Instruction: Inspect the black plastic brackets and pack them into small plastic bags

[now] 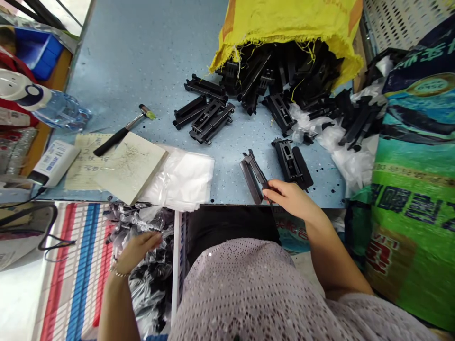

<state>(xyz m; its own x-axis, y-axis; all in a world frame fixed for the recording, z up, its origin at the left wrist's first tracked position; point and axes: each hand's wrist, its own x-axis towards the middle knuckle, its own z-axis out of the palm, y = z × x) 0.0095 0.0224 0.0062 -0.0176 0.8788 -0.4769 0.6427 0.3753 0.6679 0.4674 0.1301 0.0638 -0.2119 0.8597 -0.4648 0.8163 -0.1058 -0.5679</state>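
My right hand (289, 199) is closed on the near end of a slim black plastic part (261, 170) at the table's front edge. A dark bar (251, 182) lies along that part's left side. Just right of it rests another black slotted part (288, 158) with a similar bar beside it. My left hand (140, 246), a bracelet at its wrist, is low over a basket of black parts in clear bags (152, 279). Its fingers point right, with nothing visible in them. Flat clear plastic bags (188, 177) lie at the table edge between the hands.
Black parts spill from a yellow woven sack (284, 21) at the back; several lie loose (211, 121) before it. On the left are a hammer (113, 141), a cardboard piece (133, 163), a white box (55, 162) and a water bottle (64, 109). A green printed sack (415, 189) stands right.
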